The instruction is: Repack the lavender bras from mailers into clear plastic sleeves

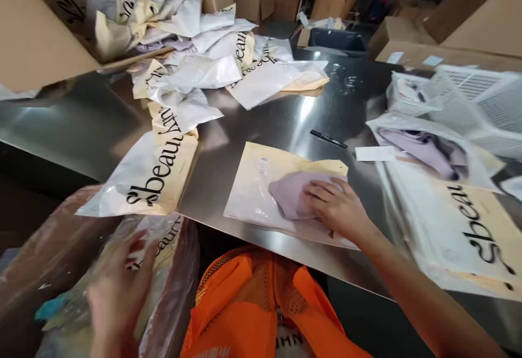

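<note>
My right hand [328, 203] has its fingers curled over a folded lilac garment [287, 192]. The garment lies on a flat plastic mailer bag [248, 195] with a small barcode label, near the table's front edge. My left hand [120, 276], blurred by motion, is low at the left with thumb and fingers apart. Below it a printed plastic bag [163, 244] lies in a bin lined with clear plastic [185, 271]. I cannot see the left hand touching that bag. Another printed bag [159, 173] rests on the table edge above the bin.
Several filled bags [196, 69] spill from a cardboard box [36, 37] at the back left. On the metal table [285, 124] lies a black pen [328, 139]. A stack of printed bags [444, 222], an open bag with lilac cloth [428, 151] and white baskets [481, 97] fill the right.
</note>
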Available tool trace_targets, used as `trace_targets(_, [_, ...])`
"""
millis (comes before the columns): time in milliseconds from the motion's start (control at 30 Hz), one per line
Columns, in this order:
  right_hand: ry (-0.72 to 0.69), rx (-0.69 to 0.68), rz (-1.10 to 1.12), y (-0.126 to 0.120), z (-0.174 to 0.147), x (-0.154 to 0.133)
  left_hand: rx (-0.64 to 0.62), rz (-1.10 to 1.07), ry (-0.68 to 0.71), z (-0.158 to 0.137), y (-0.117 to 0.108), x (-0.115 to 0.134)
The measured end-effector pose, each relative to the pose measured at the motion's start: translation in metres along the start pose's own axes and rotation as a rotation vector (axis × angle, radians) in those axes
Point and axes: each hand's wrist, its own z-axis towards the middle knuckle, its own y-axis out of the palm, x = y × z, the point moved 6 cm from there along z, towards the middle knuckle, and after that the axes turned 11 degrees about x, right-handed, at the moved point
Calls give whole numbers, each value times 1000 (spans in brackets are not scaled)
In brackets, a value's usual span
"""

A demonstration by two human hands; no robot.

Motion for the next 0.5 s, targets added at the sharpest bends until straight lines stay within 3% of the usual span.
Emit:
trace_targets(133, [80, -235, -3, 15, 3, -3, -228, -380, 377, -20, 54, 110])
trace_targets(267, [188, -202, -61, 23, -3, -4, -479, -617, 606, -48, 80, 182])
trace_targets(400, [382, -35, -63, -5, 4, 23, -789, -774, 522, -66, 99, 209])
trace_targets(500, [553, 184, -151, -64, 18, 55, -986, -898, 255, -72, 118, 220])
